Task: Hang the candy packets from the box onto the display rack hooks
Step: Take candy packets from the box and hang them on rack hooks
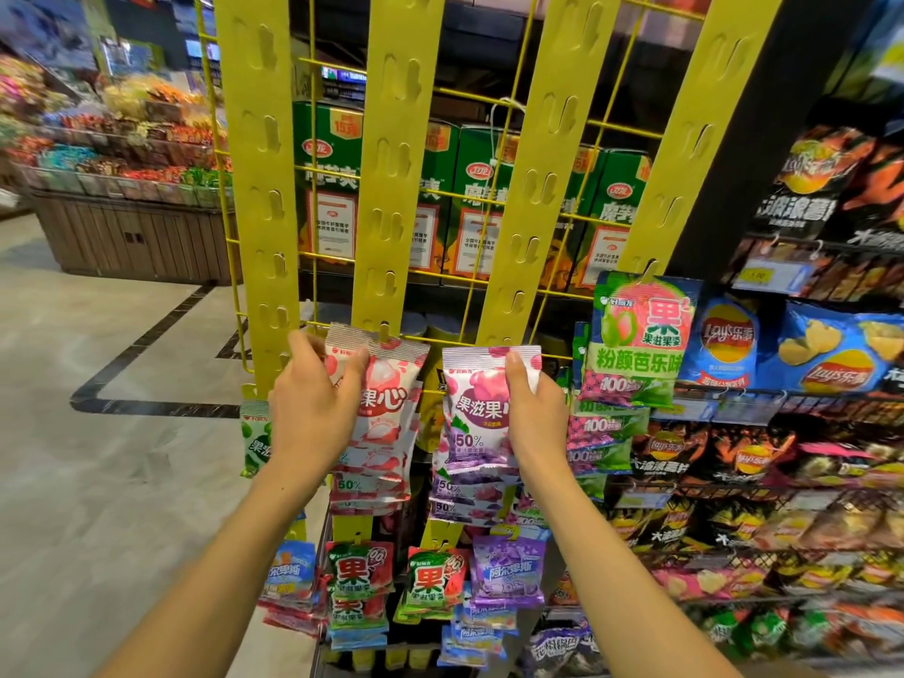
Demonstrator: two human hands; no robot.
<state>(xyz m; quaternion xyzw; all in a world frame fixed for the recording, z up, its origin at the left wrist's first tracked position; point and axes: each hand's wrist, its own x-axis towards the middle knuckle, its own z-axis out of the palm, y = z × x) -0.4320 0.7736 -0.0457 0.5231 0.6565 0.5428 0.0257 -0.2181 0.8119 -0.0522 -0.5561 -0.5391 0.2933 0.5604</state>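
Glossy, light, crinkly plastic: the left hand pinches a pink-and-white candy packet at its top edge by a yellow slotted rack strip; the right hand grips a purple candy packet by its side. Probably best held near the stiffer top seal.

A white-and-pink candy packet is pinched at its top by the left hand against the yellow display rack. A purple candy packet is gripped at its right edge by the right hand.
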